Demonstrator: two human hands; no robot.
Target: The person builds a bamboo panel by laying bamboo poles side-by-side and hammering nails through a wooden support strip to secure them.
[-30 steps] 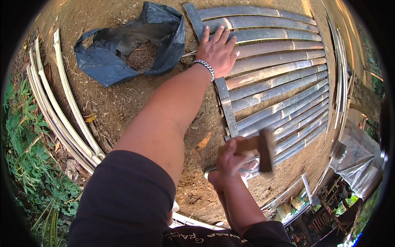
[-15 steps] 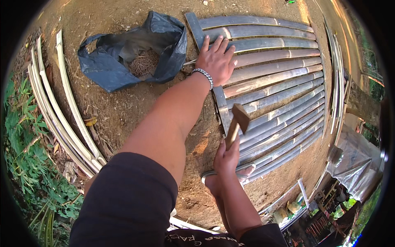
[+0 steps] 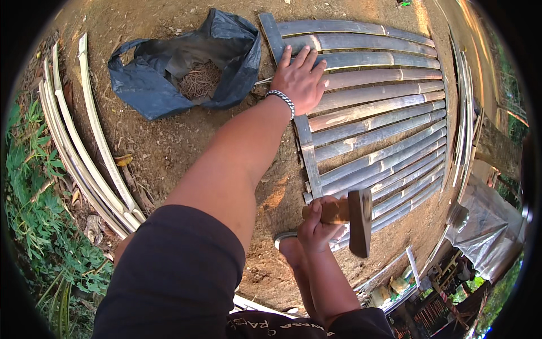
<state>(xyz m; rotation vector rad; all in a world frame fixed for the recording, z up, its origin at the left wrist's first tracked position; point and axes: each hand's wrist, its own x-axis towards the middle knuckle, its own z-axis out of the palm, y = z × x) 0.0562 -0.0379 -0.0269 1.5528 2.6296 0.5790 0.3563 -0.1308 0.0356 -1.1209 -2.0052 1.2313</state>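
A row of split bamboo slats [image 3: 389, 89] lies on the ground, crossed at its left end by a dark bamboo strip [image 3: 307, 150]. My left hand [image 3: 299, 82] rests palm down, fingers spread, over the upper part of that strip and the slat ends, partly hiding them. In my right hand [image 3: 317, 229] is the wooden handle of a hammer [image 3: 360, 223]. Its blocky metal head points to the right, above the lower slats and apart from them. My right fingers are wrapped round the handle.
A black plastic bag [image 3: 149, 90] gapes at upper left, holding many thin brown nail-like pieces [image 3: 200, 80]. Long pale bamboo strips [image 3: 104, 144] lie further left beside green plants [image 3: 34, 198]. More poles [image 3: 464, 113] and a grey sheet [image 3: 491, 226] are on the right. A sandalled foot [image 3: 288, 246] is below.
The hammer has swung right and down; its head has tipped from pointing up to pointing right. My left hand stays on the bamboo.
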